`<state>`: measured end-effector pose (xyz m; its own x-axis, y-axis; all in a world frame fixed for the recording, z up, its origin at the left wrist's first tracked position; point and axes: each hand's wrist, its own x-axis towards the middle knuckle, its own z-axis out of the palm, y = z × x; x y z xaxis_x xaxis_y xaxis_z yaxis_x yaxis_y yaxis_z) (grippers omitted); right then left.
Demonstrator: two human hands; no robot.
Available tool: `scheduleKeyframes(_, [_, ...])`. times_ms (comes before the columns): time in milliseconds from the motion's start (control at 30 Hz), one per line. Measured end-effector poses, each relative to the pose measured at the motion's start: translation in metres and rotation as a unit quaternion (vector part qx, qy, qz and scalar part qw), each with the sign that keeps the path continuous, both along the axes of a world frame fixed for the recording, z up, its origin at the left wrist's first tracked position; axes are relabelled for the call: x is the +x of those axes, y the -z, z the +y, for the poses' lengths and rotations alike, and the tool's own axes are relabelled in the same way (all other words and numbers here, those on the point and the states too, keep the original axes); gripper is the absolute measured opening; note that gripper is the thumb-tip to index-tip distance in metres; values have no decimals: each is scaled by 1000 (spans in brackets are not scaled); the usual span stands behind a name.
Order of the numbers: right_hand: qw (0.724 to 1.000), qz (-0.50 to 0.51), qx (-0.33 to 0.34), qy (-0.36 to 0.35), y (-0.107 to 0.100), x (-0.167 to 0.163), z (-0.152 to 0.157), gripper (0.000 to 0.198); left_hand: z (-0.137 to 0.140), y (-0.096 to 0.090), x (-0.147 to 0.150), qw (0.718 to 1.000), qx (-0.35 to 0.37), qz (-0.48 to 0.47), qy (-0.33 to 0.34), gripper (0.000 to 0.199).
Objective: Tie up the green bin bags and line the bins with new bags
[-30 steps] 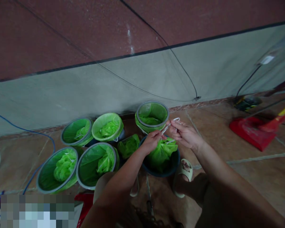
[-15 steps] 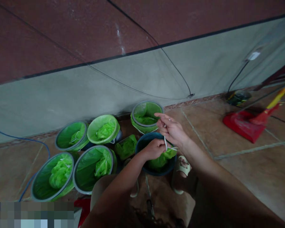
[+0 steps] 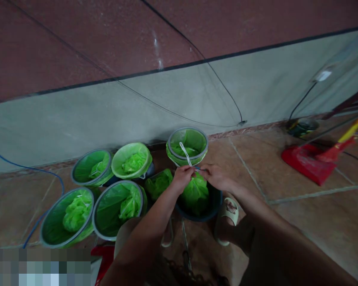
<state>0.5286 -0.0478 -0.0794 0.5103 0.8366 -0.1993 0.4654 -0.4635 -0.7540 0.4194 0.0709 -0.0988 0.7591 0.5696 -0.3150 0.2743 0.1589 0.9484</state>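
You pinched a white drawstring (image 3: 185, 153) above a bright green bag (image 3: 195, 190) that sat in a dark blue bucket (image 3: 210, 206). Around it stood grey-rimmed buckets (image 3: 119, 210) lined in the same bright green. The floor tiles (image 3: 316, 222) were reddish brown, the wall (image 3: 107, 115) was pale grey below and dark red above a black line, and the dustpan (image 3: 307, 163) was red.

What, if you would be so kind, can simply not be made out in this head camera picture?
- How the white string is wound: the left hand and right hand cover it.
- Inside of the dark bucket: the green bag fills it.
- Bottom left corner: pixelated.
- Red dustpan's handle: cut off by the right edge.
- Contents of the tied bags: bag plastic hides them.
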Motion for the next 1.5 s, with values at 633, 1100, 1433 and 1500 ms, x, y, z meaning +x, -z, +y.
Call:
scheduleKeyframes(633, [969, 203, 126, -57, 7, 6, 7, 22, 12, -48, -17, 887, 402, -53, 222, 16])
scheduleKeyframes(1100, [900, 385, 195, 64, 1, 2, 5, 35, 3, -36, -13, 877, 424, -220, 46, 15])
scheduleKeyframes(1433, [955, -249, -151, 52, -17, 16, -9, 24, 16, -16, -16, 959, 283, 2, -29, 14])
scheduleKeyframes(1500, [945, -259, -191, 52, -16, 20, -13, 23, 21, -15, -19, 959, 276, 51, -27, 17])
